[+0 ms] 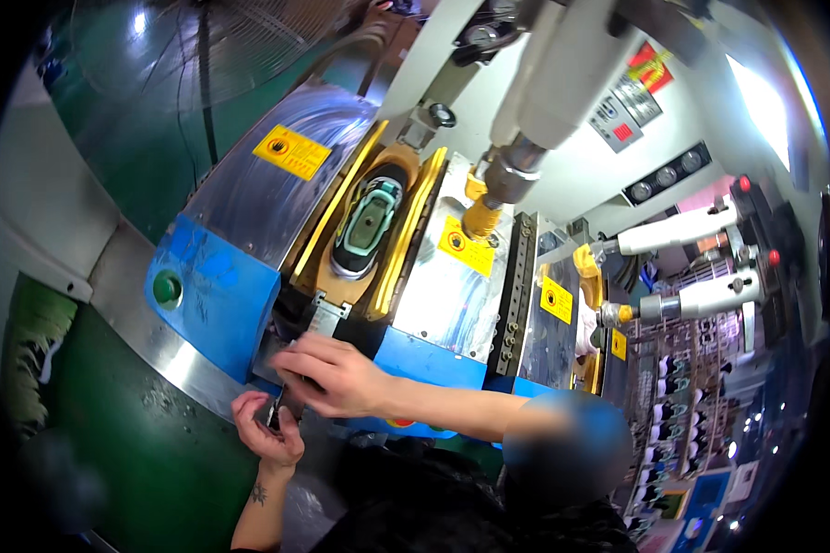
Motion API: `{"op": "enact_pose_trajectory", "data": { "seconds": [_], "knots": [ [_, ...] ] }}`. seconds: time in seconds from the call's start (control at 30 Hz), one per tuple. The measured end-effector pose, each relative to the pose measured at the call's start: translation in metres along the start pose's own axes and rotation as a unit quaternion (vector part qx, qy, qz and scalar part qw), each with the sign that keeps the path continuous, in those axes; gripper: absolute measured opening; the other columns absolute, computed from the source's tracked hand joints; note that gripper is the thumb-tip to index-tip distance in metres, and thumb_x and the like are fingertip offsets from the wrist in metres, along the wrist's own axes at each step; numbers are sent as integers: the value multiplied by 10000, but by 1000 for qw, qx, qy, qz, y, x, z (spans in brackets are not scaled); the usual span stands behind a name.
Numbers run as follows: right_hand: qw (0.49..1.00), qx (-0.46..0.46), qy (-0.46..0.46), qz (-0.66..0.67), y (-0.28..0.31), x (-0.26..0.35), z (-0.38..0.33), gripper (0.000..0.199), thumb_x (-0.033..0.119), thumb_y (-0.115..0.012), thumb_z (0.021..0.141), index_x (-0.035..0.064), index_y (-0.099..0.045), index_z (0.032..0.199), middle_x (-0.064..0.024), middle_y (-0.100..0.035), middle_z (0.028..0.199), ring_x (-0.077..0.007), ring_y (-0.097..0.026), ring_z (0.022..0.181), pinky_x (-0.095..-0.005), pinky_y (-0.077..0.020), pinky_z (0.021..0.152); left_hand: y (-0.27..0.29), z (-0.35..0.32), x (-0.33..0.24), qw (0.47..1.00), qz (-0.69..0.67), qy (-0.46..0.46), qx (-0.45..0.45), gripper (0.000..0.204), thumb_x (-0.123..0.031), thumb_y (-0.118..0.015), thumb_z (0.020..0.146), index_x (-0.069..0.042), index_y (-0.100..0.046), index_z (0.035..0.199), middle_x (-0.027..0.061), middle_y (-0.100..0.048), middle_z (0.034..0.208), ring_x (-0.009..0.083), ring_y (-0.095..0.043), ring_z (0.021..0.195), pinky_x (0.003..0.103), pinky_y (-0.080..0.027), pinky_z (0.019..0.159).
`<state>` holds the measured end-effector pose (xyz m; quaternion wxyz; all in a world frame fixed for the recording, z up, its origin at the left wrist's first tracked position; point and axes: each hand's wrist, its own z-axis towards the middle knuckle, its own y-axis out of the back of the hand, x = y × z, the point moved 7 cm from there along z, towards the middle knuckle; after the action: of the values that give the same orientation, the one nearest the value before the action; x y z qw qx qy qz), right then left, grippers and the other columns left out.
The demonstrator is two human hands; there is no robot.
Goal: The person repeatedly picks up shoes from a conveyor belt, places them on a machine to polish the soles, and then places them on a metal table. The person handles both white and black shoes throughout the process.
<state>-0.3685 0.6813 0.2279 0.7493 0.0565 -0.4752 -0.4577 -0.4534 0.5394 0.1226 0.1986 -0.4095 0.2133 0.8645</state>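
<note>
My left hand (269,433) is low at the front of the machine, fingers curled around a small dark piece with a pale edge. Just above and to the right, my right hand (339,376) has its fingers bent over the same spot, close to the left fingertips. What the right fingers grip is hidden beneath them. Beyond both hands, a black and mint-green shoe (371,226) lies lengthwise in the shoe press, between yellow side pads (409,230). A metal bracket (326,316) at the near end of its holder sits just past my right hand.
The press has a blue front panel (217,309) with a green button (167,288). A white cylinder with a yellow tip (481,219) hangs right of the shoe. More press stations (553,304) follow to the right, then racks of shoes (669,415). A fan (203,55) stands far left.
</note>
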Motion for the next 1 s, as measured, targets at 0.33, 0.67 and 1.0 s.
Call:
{"op": "enact_pose_trajectory", "data": {
  "seconds": [0.33, 0.67, 1.0],
  "knots": [
    [889, -417, -98, -161, 346, 61, 26, 450, 319, -560, 1045, -15, -541, 1346, -144, -660, 1213, -181, -657, 1003, -336, -547, 918, -93, 209, -137, 974, -72, -200, 80, 359, -65, -675, 885, 18, -523, 1200, 166, -588, 1112, 289, -589, 1024, 393, -475, 927],
    [961, -251, 114, -26, 543, 38, 230, 255, 245, -482, 1073, -1, -537, 1110, -126, -656, 865, -193, -615, 595, -323, -483, 429, -286, 356, -227, 939, -56, -148, 304, 400, -324, -551, 1052, 29, -576, 1238, 146, -669, 1117, 227, -637, 1056, 351, -475, 979],
    [731, -58, -149, -663, 510, 67, 246, 261, 214, -467, 1030, 12, -605, 1121, -104, -649, 813, -220, -644, 619, -374, -545, 529, -285, 371, -238, 942, -48, -240, 231, 434, -326, -445, 1071, 68, -611, 997, 299, -625, 836, 477, -643, 837, 475, -490, 718]
  ]
}}
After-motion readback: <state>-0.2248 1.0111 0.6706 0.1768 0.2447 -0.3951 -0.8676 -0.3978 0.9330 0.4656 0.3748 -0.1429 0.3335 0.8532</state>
